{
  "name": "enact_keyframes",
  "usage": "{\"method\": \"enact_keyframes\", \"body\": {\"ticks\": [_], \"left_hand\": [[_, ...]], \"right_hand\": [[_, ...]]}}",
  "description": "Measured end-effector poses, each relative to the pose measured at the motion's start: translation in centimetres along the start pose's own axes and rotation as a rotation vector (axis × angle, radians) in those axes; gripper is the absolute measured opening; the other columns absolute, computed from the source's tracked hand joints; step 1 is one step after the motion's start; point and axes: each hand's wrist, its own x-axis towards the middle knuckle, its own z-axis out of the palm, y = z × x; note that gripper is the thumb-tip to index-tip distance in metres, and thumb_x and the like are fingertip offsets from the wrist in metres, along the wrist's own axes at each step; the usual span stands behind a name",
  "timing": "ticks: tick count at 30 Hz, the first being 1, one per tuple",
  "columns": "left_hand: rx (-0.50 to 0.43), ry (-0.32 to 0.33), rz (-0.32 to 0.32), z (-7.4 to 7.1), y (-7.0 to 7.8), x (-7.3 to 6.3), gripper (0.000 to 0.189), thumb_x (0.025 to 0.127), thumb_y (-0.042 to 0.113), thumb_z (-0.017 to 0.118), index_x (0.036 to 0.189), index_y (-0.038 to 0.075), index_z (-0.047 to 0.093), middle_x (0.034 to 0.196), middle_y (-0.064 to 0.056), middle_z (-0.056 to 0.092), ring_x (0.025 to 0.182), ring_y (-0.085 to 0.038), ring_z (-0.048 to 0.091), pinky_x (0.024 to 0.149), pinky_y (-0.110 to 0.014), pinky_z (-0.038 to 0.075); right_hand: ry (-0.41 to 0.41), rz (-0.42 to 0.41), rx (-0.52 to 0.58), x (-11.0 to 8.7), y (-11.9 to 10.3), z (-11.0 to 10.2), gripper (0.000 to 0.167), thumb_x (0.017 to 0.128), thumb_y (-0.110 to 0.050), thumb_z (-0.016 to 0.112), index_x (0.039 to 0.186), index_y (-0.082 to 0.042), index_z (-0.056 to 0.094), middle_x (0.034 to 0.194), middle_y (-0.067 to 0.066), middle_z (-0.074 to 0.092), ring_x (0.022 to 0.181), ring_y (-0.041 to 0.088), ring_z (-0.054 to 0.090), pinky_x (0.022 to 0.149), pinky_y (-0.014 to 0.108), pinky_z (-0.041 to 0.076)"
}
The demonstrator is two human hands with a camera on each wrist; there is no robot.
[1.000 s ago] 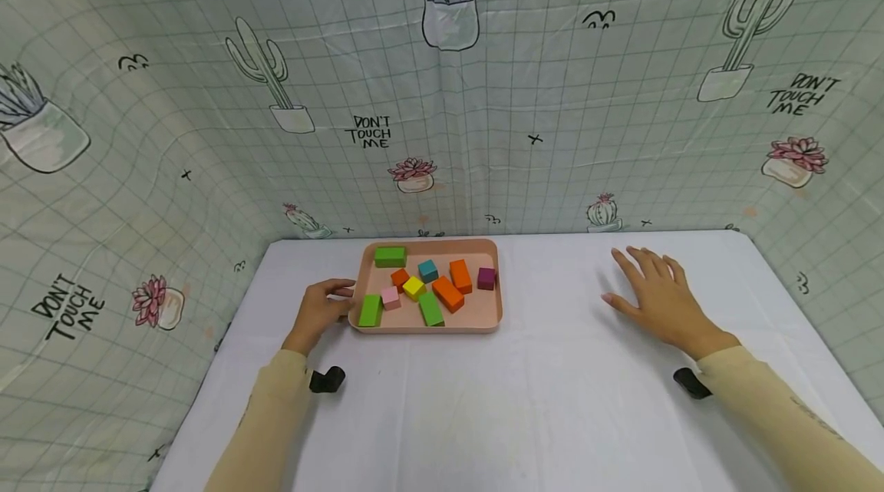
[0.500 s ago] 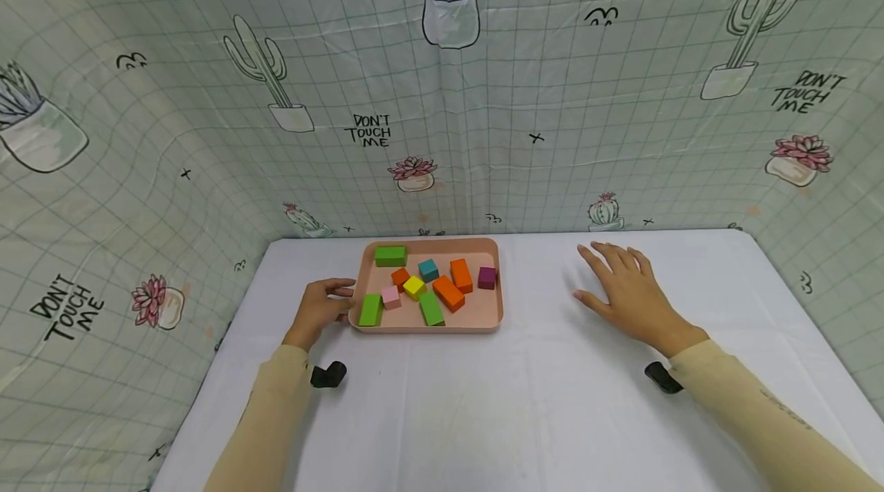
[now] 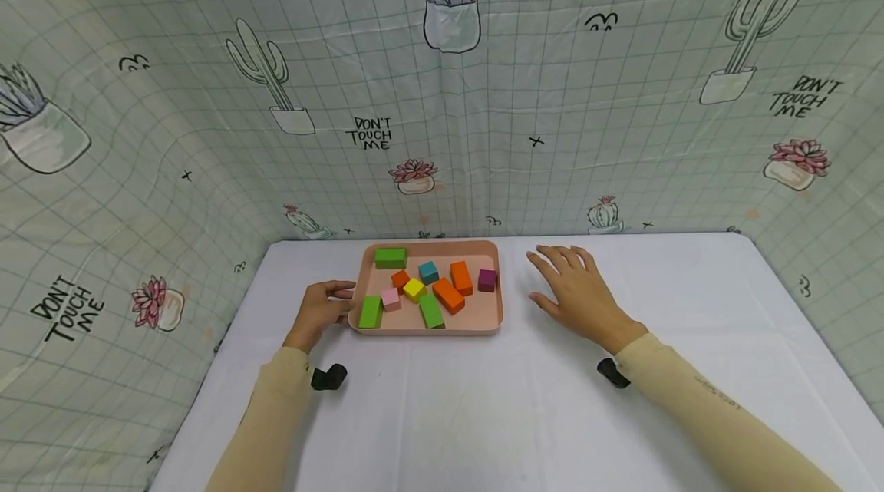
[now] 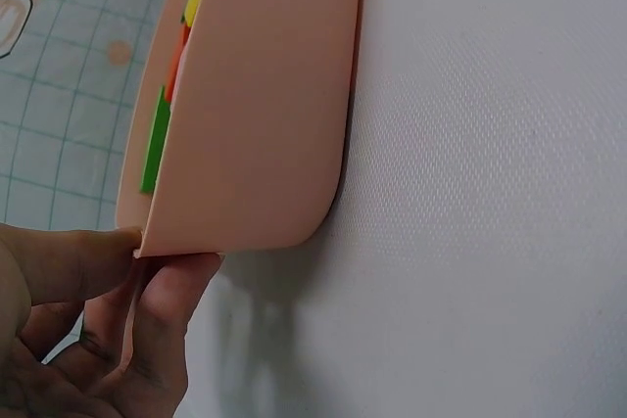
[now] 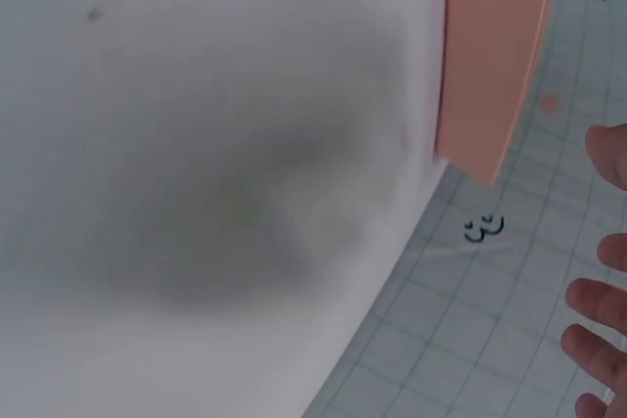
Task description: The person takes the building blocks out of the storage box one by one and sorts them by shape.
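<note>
Foreground: white tabletop [image 3: 449, 415]. Left of centre upon it, clamped at the left rim between thumb and fingers of the left hand [image 3: 321, 312]: a shallow, pale-pink rectangular tray [image 3: 476, 315]. Near the right end: right hand [image 3: 580, 296], fingers apart. Within: three green rectangular blocks [image 3: 431, 311], two orange blocks [image 3: 448, 296]; pink, yellow, orange, purple, teal cubes [image 3: 414, 289]. Behind: pale-green gridded cloth [image 3: 497, 93].
</note>
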Motion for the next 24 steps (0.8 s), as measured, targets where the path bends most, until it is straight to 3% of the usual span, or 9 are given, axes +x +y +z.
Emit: {"method": "enact_keyframes", "body": {"ticks": [15, 24], "left_hand": [[0.0, 0.02, -0.004, 0.4, -0.1, 0.0, 0.041, 0.096, -0.007, 0.066, 0.137, -0.01, 0.062, 0.121, -0.027, 0.063, 0.074, -0.014, 0.059, 0.061, -0.022, 0.054], [0.004, 0.03, 0.011, 0.4, 0.1, -0.2, 0.041, 0.095, -0.009, 0.066, 0.136, -0.012, 0.062, 0.119, -0.027, 0.063, 0.075, -0.014, 0.06, 0.059, -0.023, 0.055]], "right_hand": [[0.008, -0.099, -0.064, 3.3, -2.9, 1.5, 0.063, 0.094, -0.033, 0.081, 0.146, -0.005, 0.059, 0.146, 0.016, 0.06, 0.132, 0.038, 0.053, 0.117, 0.058, 0.037], [-0.025, -0.11, -0.056, 4.9, -4.2, 2.7, 0.058, 0.094, -0.027, 0.081, 0.144, -0.007, 0.059, 0.146, 0.014, 0.06, 0.132, 0.036, 0.054, 0.119, 0.054, 0.035]]}}
